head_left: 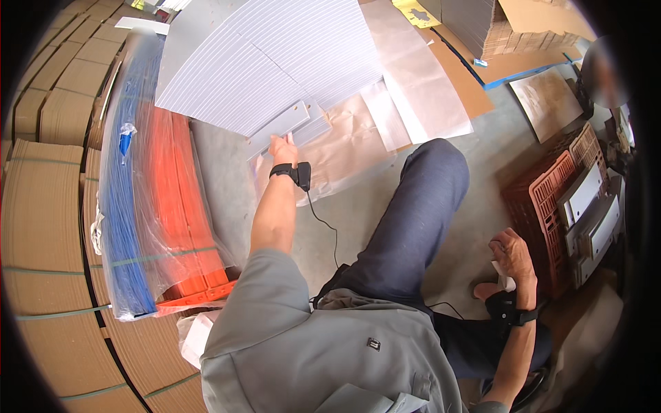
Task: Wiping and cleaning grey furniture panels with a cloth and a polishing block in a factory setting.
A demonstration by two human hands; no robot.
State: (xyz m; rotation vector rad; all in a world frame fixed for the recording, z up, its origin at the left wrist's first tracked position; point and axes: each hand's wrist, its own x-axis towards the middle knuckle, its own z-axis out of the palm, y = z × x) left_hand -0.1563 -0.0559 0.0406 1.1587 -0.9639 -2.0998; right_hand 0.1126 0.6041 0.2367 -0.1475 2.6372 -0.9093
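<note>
One white item (507, 282) — right hand (512, 255) hides part

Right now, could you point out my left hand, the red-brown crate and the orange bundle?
Left hand (283, 148): head view, on the middle of the hand.
Red-brown crate (533, 198): head view, on its side wall.
Orange bundle (180, 199): head view, near its middle, under clear wrap.

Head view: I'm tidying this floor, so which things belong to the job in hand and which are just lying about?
Seemingly part of the job:
white strip at the left hand;
white panel stack next to it;
small white item at the right hand, kind unclear.

Seemingly just lying about:
blue bundle and orange bundle, in clear film;
strapped cardboard stacks.
</note>
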